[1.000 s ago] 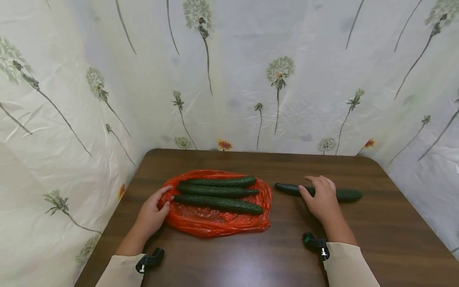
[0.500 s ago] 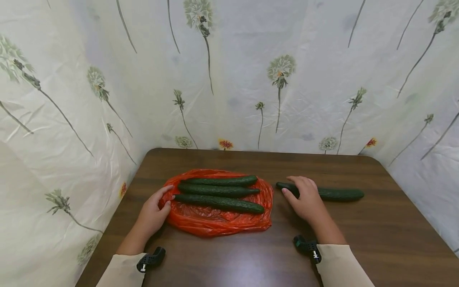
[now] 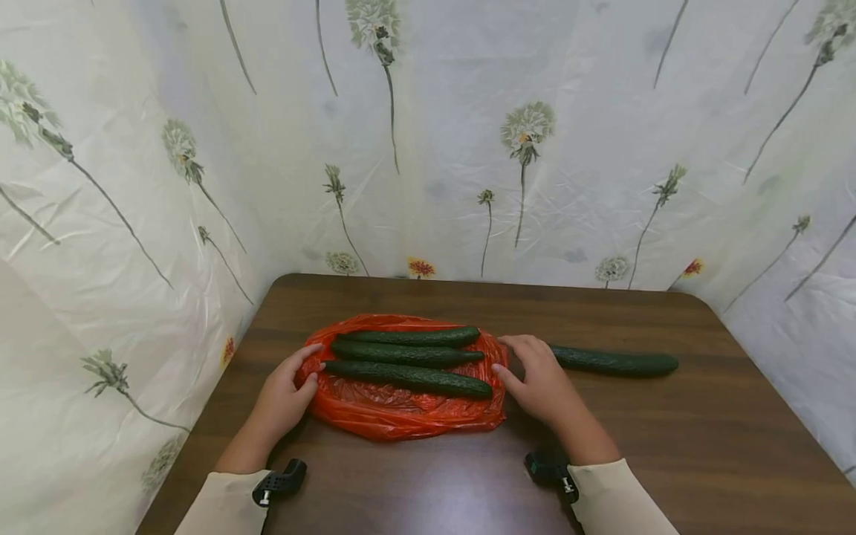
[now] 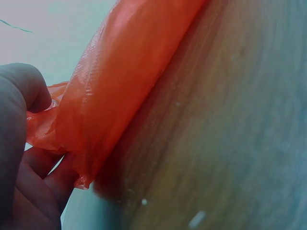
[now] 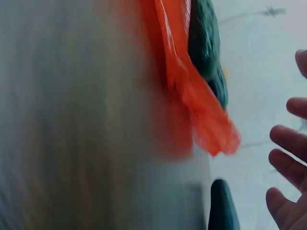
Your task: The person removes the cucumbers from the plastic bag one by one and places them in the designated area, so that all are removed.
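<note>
A red plastic bag (image 3: pixel 401 431) lies spread on the table, with three long cucumbers (image 3: pixel 408 377) side by side on it. My left hand (image 3: pixel 284 401) pinches the bag's left edge; in the left wrist view the thumb (image 4: pixel 29 86) is over the red film (image 4: pixel 115 76) and the fingers are beneath. By the bag's right edge is my right hand (image 3: pixel 545 386), its fingers (image 5: pixel 290 143) spread with nothing in them in the right wrist view. Another cucumber (image 3: pixel 615 362) lies on the bare wood to the right, its left end hidden behind the right hand.
The brown wooden table (image 3: pixel 722 446) has rounded far corners. Behind it and along both sides hangs a pale curtain (image 3: pixel 441 148) printed with dandelions. Each wrist wears a black camera mount (image 3: pixel 281 481) at the sleeve's end.
My right hand has moved left, from over the single cucumber to the bag's right edge. The left hand and the cucumbers stay where they were.
</note>
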`<control>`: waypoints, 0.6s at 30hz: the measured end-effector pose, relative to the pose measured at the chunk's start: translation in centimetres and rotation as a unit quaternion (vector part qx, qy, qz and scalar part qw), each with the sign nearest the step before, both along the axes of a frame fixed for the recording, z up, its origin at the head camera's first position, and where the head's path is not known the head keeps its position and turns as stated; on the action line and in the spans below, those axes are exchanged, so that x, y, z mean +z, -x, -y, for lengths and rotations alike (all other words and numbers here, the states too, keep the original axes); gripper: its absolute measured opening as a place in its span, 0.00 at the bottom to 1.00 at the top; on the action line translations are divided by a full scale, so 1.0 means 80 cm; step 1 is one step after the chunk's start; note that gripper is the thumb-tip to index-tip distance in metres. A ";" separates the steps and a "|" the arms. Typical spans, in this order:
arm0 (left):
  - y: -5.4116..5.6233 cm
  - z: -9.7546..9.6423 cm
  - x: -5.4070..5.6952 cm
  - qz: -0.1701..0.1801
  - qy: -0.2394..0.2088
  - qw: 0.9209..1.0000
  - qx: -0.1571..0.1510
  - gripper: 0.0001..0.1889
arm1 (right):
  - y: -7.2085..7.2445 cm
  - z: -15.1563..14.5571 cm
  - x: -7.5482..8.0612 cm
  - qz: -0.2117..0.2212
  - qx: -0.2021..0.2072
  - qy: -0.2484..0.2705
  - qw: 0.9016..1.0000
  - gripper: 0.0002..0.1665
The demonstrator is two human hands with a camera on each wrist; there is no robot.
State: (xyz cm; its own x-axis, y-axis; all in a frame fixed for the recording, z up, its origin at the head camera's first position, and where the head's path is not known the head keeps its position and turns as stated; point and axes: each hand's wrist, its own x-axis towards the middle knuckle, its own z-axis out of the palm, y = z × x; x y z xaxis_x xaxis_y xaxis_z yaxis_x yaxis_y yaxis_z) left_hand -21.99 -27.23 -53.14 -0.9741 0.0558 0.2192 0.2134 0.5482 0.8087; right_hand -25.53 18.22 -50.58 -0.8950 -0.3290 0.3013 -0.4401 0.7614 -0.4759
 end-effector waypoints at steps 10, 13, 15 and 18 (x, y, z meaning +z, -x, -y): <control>-0.001 0.000 0.001 0.002 -0.003 1.000 0.000 0.28 | -0.010 0.033 0.002 0.009 0.036 -0.012 0.999 0.32; 0.000 0.001 0.000 0.004 -0.002 1.000 0.001 0.28 | -0.011 0.042 0.002 0.014 0.042 -0.017 0.999 0.32; 0.000 0.001 0.000 0.005 -0.002 1.000 0.003 0.27 | -0.012 0.047 0.003 0.012 0.045 -0.020 0.999 0.32; 0.001 0.002 0.000 0.005 -0.002 1.000 0.002 0.27 | -0.012 0.055 0.005 0.009 0.049 -0.027 0.998 0.32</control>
